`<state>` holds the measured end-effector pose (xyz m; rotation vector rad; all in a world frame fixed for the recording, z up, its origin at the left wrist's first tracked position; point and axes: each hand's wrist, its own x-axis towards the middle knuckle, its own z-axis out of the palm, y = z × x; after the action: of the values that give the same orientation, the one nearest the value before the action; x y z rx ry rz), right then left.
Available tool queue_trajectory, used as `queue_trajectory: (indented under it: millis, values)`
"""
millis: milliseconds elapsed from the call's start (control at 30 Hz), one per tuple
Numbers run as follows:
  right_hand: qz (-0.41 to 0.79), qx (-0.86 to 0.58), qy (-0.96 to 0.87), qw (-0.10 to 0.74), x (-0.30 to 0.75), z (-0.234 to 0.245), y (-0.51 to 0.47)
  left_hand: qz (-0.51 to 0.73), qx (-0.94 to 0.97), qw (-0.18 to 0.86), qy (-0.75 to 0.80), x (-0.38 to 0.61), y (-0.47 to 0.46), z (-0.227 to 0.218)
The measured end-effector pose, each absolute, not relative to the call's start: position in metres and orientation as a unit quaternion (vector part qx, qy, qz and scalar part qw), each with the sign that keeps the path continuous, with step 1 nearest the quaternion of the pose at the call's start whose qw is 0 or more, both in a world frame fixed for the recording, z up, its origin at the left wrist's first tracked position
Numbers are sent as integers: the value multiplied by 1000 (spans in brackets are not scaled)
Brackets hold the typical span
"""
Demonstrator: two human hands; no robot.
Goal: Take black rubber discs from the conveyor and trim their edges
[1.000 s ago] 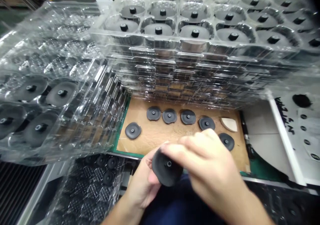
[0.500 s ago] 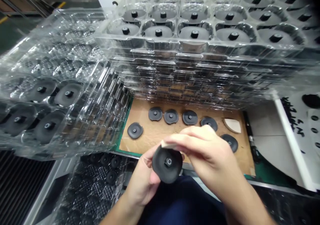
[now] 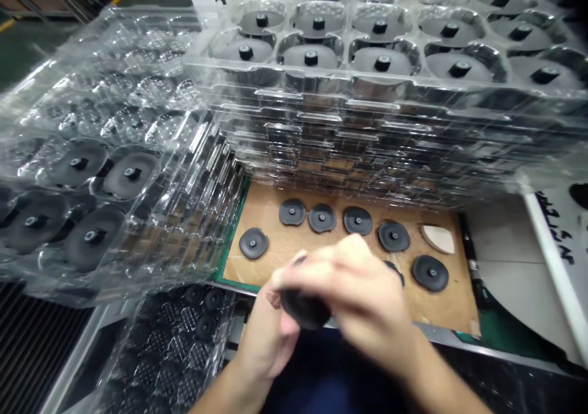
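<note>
Both my hands meet low in the middle around one round black rubber disc (image 3: 304, 308). My left hand (image 3: 266, 334) cups it from below and the left. My right hand (image 3: 362, 304) lies over it from the right, its fingers blurred by motion and closed over the disc's top. Behind the hands lies a brown cardboard sheet (image 3: 275, 261). Several loose black discs rest on it in a row (image 3: 321, 218), one more sits at the left (image 3: 253, 243) and one at the right (image 3: 430, 272).
A tall stack of clear blister trays (image 3: 367, 126) holding black discs stands behind the cardboard. A second tilted stack (image 3: 101, 175) leans at the left. A white wedge piece (image 3: 438, 238) lies on the cardboard. More trays (image 3: 184, 334) sit below left, and a white surface (image 3: 560, 242) at the right.
My right hand has swept down over the disc, so the disc's face with its centre hub is now mostly covered. The view shifted slightly left and downward.
</note>
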<state>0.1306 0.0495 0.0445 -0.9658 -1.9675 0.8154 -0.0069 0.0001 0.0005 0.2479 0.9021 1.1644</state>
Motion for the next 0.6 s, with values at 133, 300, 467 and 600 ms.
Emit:
queue_trajectory:
  millis: [133,300,467,600]
  values:
    - [379,-544,-699,269,138,-7,53,570,65,708,412,-19,-1,1]
    - [390,-550,-694,252,135,-57,25,574,36,723,383,-31,1,-2]
    - [347,-598,-656,303,124,-2,31,572,36,724,385,-31,4,-3]
    - [275,-456,-754,385,103,49,34,554,57,740,376,-31,5,-2]
